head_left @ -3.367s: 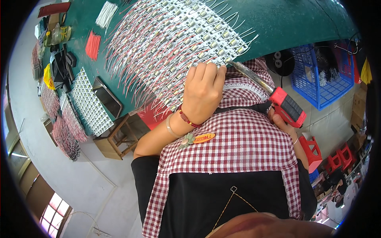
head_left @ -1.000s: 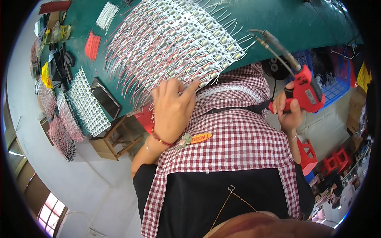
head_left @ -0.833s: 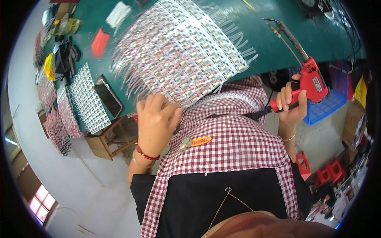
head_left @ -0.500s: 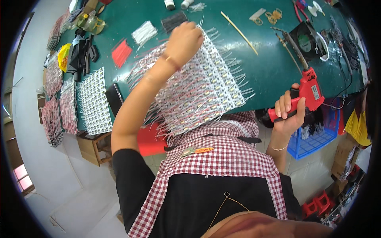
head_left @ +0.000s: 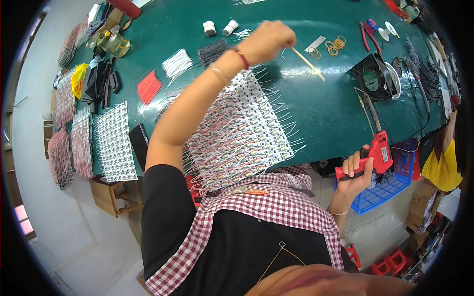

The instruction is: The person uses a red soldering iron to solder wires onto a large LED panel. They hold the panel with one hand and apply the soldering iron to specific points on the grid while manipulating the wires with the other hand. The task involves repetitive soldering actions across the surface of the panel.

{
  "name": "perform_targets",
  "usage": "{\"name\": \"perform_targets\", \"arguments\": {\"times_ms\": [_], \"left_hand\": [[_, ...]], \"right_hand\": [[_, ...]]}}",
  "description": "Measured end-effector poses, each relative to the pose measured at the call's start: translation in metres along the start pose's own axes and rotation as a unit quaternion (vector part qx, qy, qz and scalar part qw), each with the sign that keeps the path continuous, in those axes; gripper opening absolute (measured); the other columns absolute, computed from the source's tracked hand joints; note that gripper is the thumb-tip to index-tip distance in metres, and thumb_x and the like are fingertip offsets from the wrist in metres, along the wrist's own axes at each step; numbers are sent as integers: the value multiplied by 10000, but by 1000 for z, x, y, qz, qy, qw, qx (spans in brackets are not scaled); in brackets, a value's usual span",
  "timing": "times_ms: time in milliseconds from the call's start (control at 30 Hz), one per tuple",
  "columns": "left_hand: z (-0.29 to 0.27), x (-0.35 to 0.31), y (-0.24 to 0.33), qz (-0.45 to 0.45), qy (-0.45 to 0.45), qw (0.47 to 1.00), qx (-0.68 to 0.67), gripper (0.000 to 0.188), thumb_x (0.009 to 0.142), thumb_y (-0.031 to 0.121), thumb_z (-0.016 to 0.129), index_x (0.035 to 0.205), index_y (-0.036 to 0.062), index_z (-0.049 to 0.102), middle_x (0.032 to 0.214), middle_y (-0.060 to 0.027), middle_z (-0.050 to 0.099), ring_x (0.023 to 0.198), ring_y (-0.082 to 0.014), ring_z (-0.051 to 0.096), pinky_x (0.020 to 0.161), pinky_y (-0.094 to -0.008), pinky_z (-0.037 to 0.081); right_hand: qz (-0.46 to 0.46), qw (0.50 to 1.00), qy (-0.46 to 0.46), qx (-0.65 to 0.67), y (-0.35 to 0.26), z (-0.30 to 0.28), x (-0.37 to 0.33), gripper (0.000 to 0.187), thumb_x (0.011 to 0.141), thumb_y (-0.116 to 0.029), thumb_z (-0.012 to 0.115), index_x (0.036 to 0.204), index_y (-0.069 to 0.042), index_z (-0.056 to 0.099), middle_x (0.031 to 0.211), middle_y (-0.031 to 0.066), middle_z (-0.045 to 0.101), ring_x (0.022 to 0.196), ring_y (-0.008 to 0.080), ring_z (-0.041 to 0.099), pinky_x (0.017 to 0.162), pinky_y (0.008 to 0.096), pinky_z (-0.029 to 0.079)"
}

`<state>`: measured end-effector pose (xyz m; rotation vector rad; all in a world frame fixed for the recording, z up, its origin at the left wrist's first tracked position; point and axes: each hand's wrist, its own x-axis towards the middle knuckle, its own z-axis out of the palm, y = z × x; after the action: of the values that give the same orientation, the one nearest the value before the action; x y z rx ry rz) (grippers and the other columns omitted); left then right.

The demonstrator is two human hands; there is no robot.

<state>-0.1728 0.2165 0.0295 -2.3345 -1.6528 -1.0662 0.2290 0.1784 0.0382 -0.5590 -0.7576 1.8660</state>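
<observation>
Left hand [head_left: 266, 40] is out past the far edge of the wired LED panel [head_left: 242, 133], fingers pinched on a thin wooden stick [head_left: 307, 64]. Right hand [head_left: 354, 172] is wrapped tight round the red soldering gun [head_left: 373, 153] at the tabletop's [head_left: 321, 113] near edge.

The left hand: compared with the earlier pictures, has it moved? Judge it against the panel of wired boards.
Yes. The left hand has gone from the near edge of the panel of wired boards to beyond its far edge, reaching a thin stick.

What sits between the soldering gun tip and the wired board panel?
Nothing visible. The right hand holds the red soldering gun off the bench edge; only bare green tabletop separates its tip from the wired board panel. The left hand holds a thin stick farther back.
</observation>
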Motion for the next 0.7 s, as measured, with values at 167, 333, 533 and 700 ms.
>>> {"name": "perform_targets", "arguments": {"times_ms": [167, 333, 533, 700], "left_hand": [[-80, -54, -33, -79, -23, 994, 77, 64, 823, 22, 600, 868, 60, 625, 860, -68, 597, 876, -276, 562, 769, -361, 465], [-103, -118, -58, -193, -73, 969, 133, 49, 825, 37, 598, 847, 57, 636, 850, -72, 596, 860, -278, 545, 769, -372, 459], [-97, -129, -51, -217, -84, 966, 116, 69, 794, 28, 602, 819, 69, 652, 852, -81, 613, 851, -294, 554, 762, -397, 467], [-106, -130, -54, -201, -66, 969, 124, 61, 794, 30, 607, 821, 67, 648, 851, -75, 612, 841, -285, 545, 763, -391, 463]], "right_hand": [[34, 999, -23, 4, 9, 10, 13, 360, 1005, -269, 434, 1229, 13, 424, 660, 27, 420, 470, 77, 374, 438, 225, 354], [67, 997, -42, 13, 23, 22, 18, 363, 1001, -277, 441, 1215, 14, 413, 654, 32, 426, 460, 85, 381, 434, 237, 373], [68, 997, -36, 2, 25, 30, 16, 365, 997, -295, 443, 1201, 7, 417, 646, 35, 439, 443, 88, 387, 426, 248, 387], [34, 999, -37, -13, 15, 34, 4, 366, 997, -295, 444, 1199, 9, 418, 639, 33, 434, 441, 88, 384, 426, 245, 384]]}}
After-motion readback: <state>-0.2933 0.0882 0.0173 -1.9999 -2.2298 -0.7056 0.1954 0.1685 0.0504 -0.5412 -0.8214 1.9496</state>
